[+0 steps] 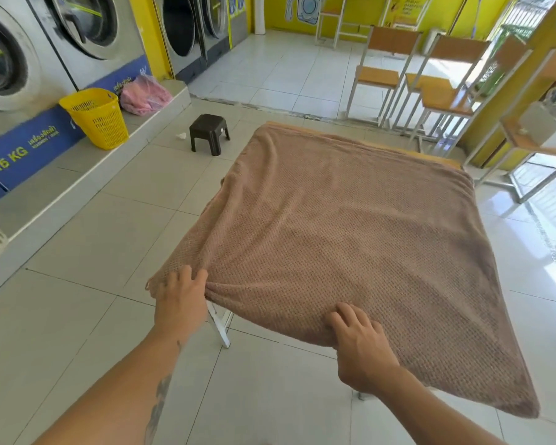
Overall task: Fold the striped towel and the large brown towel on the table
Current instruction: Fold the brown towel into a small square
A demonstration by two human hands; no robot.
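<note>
Head view, spread brown towel (pixel 350 236), left grip (pixel 180 300) pinching near-left corner, right grip (pixel 360 345) clutching near edge

I'm seeing a yellow basket (pixel 93 118) sitting on the ledge (pixel 61 175) under the washers (pixel 87 27), with a pink bag (pixel 145 95) lying just beside it. A dark stool (pixel 210 133) is standing on the tiled floor (pixel 93 316), a white scrap (pixel 181 135) lying near it. Wooden chairs (pixel 385 69) are standing well apart, far right.
</note>
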